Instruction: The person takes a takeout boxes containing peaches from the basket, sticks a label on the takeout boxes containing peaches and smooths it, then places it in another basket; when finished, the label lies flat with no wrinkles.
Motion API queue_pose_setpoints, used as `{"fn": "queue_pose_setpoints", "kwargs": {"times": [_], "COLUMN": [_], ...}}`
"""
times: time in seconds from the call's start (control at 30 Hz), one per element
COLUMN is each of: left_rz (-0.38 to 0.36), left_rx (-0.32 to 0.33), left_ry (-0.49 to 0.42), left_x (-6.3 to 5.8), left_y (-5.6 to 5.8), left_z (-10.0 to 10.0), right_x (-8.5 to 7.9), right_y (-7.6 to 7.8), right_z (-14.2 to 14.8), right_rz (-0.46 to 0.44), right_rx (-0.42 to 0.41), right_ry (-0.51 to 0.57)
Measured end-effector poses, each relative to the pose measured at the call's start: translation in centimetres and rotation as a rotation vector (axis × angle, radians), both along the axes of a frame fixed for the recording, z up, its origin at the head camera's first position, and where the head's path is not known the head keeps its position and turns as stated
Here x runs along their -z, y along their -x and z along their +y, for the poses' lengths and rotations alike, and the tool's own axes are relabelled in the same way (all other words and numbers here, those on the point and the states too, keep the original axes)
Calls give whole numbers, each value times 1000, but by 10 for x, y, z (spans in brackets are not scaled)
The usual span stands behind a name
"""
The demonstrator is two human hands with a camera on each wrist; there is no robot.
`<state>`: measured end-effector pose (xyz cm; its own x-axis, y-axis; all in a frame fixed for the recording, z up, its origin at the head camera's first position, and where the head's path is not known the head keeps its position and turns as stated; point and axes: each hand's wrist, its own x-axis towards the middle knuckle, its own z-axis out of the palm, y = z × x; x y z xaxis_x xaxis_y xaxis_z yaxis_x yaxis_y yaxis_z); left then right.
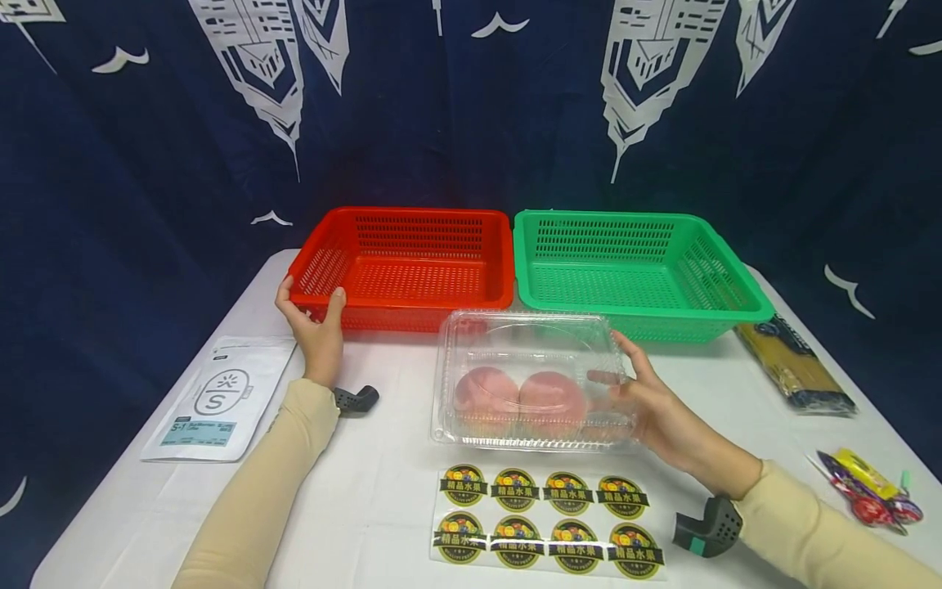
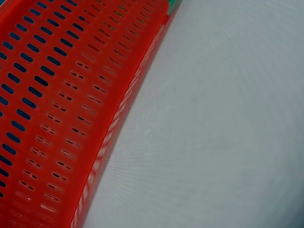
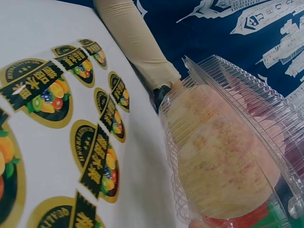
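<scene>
My left hand [image 1: 316, 331] grips the front left corner of the red basket [image 1: 427, 315], thumb up against the front and fingers along the left side. The left wrist view shows the red basket's slotted wall [image 2: 57, 114] but not the hand. My right hand [image 1: 651, 405] holds the right side of a clear plastic clamshell box [image 1: 530, 331], raised and tilted in front of both baskets. Through the lid, peaches [image 1: 486, 401] show pink; the right wrist view shows a yellowish peach [image 3: 223, 166] close up. Part of the right hand is behind the box.
A green basket [image 1: 611, 315] stands right of the red one. Below the box lies a sheet of round fruit stickers [image 1: 545, 523]. A white pouch [image 1: 221, 401] lies left; a pack of noodle-like strands [image 1: 798, 368] and wrapped candies [image 1: 868, 487] lie right.
</scene>
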<state>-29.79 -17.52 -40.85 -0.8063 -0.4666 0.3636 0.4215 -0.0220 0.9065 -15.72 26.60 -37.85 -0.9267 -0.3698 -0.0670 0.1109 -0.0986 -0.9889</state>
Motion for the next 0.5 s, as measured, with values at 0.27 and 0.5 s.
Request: {"fn": "queue_pose_setpoints", "kwargs": {"times": [0.27, 0.5], "left_rz": [-5, 2], "left_rx": [-3, 3], "left_ry": [2, 0], "left_x": [1, 1], "left_y": [1, 1], "left_z": [-1, -1], "right_x": [13, 17], "right_y": [-1, 3], "right_z": [-5, -5], "right_rz": [-38, -40], "right_rx": [27, 34], "right_ry": [-5, -32]}}
